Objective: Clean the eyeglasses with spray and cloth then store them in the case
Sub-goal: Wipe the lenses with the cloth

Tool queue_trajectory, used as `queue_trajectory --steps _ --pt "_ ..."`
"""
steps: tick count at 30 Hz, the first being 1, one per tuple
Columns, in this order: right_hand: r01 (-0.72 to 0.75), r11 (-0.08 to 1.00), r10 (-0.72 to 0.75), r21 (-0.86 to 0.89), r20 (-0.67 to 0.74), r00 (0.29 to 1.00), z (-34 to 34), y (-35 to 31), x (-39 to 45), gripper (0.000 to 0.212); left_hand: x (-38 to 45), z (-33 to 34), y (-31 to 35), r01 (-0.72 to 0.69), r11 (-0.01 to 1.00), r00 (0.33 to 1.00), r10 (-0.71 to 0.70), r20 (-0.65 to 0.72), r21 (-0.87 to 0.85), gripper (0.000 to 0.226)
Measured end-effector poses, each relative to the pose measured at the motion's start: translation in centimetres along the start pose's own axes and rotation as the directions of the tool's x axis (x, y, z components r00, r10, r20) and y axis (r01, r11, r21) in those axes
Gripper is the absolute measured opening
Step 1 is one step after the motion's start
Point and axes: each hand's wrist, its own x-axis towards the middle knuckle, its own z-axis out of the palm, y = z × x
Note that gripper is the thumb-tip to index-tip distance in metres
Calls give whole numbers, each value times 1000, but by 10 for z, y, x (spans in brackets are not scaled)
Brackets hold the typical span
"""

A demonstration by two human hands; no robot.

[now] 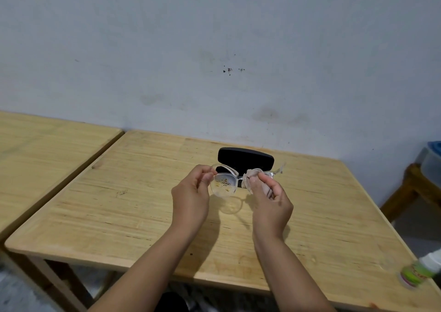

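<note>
Left hand (pixel 191 192) is pinching the clear eyeglasses (pixel 224 185) by one corner above the desk (pixel 119 204) middle while right-hand fingers (pixel 256 182) are closing the cloth (pixel 253 174) around the other lens, so hard rubbing could twist that frame.

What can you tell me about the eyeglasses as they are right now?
The eyeglasses have a clear, plastic-looking frame with transparent lenses. They are held above the wooden table, in front of the black case, temples unfolded and pointing away from the person. The left hand pinches the frame's left end; the right hand presses a pale cloth over the right lens. The exposed left lens shows specks or droplets.
</note>
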Motion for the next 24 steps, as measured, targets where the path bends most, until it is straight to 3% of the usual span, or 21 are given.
queue_trajectory --steps 4,12,18,24 --pt "3 1000 -3 -6 -59 998 -2 2 9 12 1 1 5 36 997 997 -32 64 -71 24" --pt "46 999 -47 -14 -101 994 2 1 12 17 -3 10 5 1 997 1000 0 8 -72 29" --pt "56 983 -31 -172 141 990 -5 0 16 23 3 8 7 -59 998 998 59 -12 -30 26" --pt "1 967 108 -253 417 902 -16 -5 30 26 12 0 10 -45 999 999 45 7 4 29"
